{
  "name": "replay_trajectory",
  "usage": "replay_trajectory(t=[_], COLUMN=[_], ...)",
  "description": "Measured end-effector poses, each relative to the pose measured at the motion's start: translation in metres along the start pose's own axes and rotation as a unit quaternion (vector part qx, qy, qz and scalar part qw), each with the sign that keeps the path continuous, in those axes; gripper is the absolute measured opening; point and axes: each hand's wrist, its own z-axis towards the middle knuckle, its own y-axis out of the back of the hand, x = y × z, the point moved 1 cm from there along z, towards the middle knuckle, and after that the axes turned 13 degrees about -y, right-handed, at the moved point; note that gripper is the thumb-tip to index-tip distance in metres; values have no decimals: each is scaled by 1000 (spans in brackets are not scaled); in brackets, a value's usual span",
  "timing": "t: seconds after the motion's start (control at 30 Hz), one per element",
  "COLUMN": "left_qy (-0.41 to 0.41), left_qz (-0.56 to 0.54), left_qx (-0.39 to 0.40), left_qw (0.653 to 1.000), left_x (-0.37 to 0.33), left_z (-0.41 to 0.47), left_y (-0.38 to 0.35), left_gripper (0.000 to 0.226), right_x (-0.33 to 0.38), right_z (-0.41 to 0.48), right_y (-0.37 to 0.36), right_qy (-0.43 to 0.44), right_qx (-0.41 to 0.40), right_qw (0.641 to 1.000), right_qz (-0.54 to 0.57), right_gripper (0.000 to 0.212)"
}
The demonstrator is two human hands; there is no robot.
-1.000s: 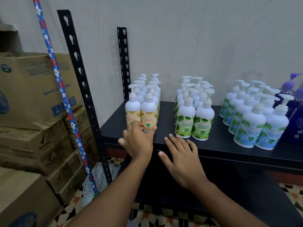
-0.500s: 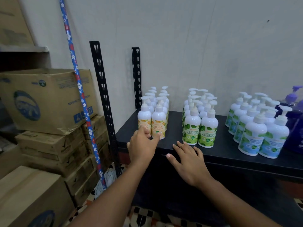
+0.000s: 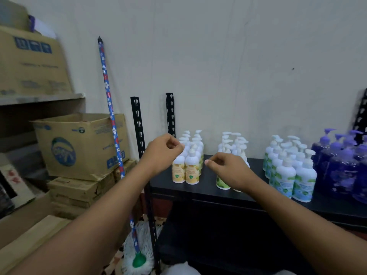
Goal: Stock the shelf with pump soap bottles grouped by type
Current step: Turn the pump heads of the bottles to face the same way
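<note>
- the white pump bottles with yellow labels stand in 2 tight rows at the left end of the flat black metal shelf. their pumps point up, and i think they stand close so the same kind stays together.
- next along are the white pump bottles with green leaf labels, then the white pump bottles with blue-green labels, then the dark purple pump bottles.
- gaps sit between the white bunches, which i think show where 1 kind stops.
- the left hand hangs in the air in front of the yellow bunch. its fingers are loosely curled and it holds nothing.
- the right hand hangs in front of the green leaf bunch and hides some of it. its fingers are loosely curled too, with nothing in them.
- no bottle is in a hand, so the sorting looks done or nearly done.
- a mop with a blue flowery stick leans on the wall by brown cardboard boxes, left of the shelf.
</note>
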Motion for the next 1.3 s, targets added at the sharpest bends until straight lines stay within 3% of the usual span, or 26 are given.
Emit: replay_trajectory(t=[0.2, 0.53, 0.87, 1.03, 1.23, 1.3], left_qy=[1, 35, 85, 106, 134, 141], left_qz=[1, -58, -89, -87, -94, -102], left_qx=[-10, -13, -5, 34, 84, 94], left_qw=[1000, 998, 992, 990, 983, 980], left_x=[-6, 56, 131, 153, 165, 166], left_z=[49, 162, 227, 233, 237, 240], left_y=[5, -28, -77, -93, -106, -109], left_gripper=[10, 13, 13, 17, 40, 43], right_x=[22, 32, 14, 7, 1, -1], right_z=[36, 162, 271, 299, 313, 318], right_y=[39, 31, 17, 6, -17, -24], right_qy=[23, 27, -92, -140, -176, -183], right_qx=[-9, 12, 81, 89, 144, 162], right_qw=[1000, 999, 988, 983, 972, 967], right_qz=[11, 12, 93, 75, 53, 68], right_gripper=[20, 23, 28, 32, 37, 47])
